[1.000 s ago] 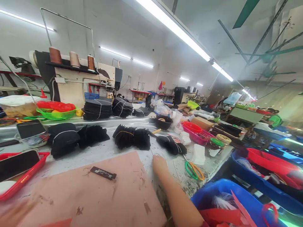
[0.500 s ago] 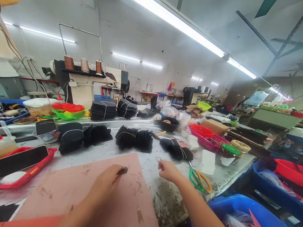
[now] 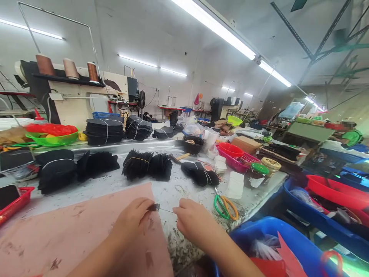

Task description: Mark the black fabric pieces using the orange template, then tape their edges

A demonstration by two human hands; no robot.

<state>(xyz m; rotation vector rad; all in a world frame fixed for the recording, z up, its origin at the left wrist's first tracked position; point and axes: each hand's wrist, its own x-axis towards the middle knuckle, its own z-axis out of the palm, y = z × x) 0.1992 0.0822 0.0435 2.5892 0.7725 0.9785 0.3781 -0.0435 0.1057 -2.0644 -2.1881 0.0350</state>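
My left hand (image 3: 135, 217), closed, pinches a small dark strip-like piece (image 3: 155, 207) above the right edge of a pink sheet (image 3: 86, 227). A thin pale band (image 3: 166, 210) runs taut from that piece to my right hand (image 3: 191, 219), whose closed fingertips pull its other end. Whether it is string or elastic I cannot tell. Beyond the hands lie banded stacks of black cut pieces (image 3: 147, 166), one of them (image 3: 200, 173) near the scissors (image 3: 226, 207) with green and orange handles. A loose pale loop (image 3: 180, 188) rests on the table.
A red tray (image 3: 17, 204) stands at the left and a blue bin (image 3: 276, 231) at the front right. Farther back are a hammer (image 3: 180, 157), a pink basket (image 3: 235, 159), jars (image 3: 258, 173) and a sewing machine (image 3: 75, 96). A person in green sits far right.
My right hand has come closer to the left, and its thin band now stretches to the dark piece. The view has turned right.
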